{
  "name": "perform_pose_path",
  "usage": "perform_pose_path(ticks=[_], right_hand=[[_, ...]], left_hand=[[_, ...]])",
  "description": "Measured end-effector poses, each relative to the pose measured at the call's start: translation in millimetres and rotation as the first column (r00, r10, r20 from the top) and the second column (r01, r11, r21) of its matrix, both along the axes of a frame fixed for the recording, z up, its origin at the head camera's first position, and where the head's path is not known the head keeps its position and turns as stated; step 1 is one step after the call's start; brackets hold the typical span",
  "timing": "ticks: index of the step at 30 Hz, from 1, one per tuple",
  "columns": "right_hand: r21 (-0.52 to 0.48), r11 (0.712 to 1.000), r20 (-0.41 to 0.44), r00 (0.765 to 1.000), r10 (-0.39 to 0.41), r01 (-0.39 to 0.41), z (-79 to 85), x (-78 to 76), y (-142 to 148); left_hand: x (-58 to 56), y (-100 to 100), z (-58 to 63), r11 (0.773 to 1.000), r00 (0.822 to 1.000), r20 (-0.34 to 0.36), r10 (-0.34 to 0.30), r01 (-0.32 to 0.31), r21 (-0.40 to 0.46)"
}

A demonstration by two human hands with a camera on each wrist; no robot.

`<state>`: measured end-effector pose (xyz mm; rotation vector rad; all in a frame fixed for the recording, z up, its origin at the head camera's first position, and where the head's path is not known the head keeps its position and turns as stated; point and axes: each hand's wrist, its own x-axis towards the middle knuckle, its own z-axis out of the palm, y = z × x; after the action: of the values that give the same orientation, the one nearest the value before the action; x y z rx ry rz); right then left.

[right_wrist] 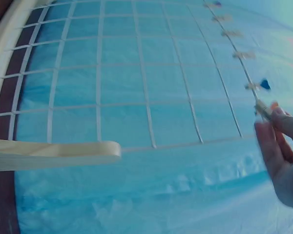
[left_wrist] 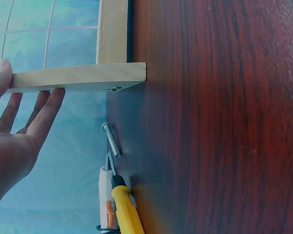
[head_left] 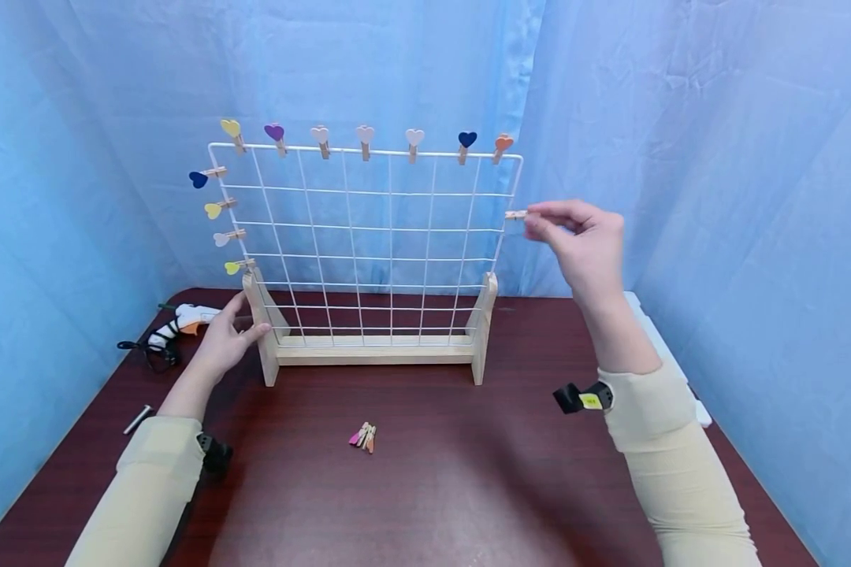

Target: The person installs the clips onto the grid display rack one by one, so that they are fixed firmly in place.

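Note:
A white wire grid [head_left: 391,228] stands upright in a wooden stand [head_left: 376,352]. Heart-topped clothespins are clipped along its top edge, among them a purple one [head_left: 274,132] and an orange one [head_left: 503,143]; several more, such as a dark blue one [head_left: 198,179], line the left edge. My right hand [head_left: 587,248] pinches a small wooden clothespin [head_left: 514,215] beside the grid's right edge; fingers hide its other end. With thumb and fingers on opposite faces, my left hand [head_left: 221,340] grips the stand's left upright [left_wrist: 78,75]. Loose clothespins [head_left: 365,438] lie in front.
On the left of the dark red table [head_left: 425,504] lie a white and orange glue gun [head_left: 187,317] with a black cord and a metal bolt [head_left: 138,420]. The left wrist view also shows a yellow-handled screwdriver [left_wrist: 128,212]. White objects [head_left: 655,339] line the right edge.

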<state>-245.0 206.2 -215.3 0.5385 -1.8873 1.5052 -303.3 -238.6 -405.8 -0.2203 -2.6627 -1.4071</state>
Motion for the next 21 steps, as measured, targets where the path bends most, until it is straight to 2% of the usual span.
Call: perform_pose_path(ticks=[4,8,14,21], right_hand=[[-0.067,0.990,-0.001,0.992,-0.126,0.126,7.1,-10.3,4],[-0.133,0.973,-0.012,0.981,-0.194,0.191,7.5,-21.7,6],[-0.150,0.970,-0.015,0.980,-0.199,0.194,2.5,-35.2,5],[-0.137,0.975,-0.016,0.984,-0.180,0.176,-0.2,-42.3,-1]], left_hand=[[0.4,0,-0.1,1.000,1.000,-0.001,0.002,-0.002,-0.005],[0.3,0,-0.5,1.000,1.000,0.003,0.003,-0.003,-0.006],[0.6,-1,-1.1,1.000,1.000,0.006,0.001,-0.001,-0.004],[0.2,0,-0.5,1.000,1.000,0.005,0.002,-0.002,0.003]])
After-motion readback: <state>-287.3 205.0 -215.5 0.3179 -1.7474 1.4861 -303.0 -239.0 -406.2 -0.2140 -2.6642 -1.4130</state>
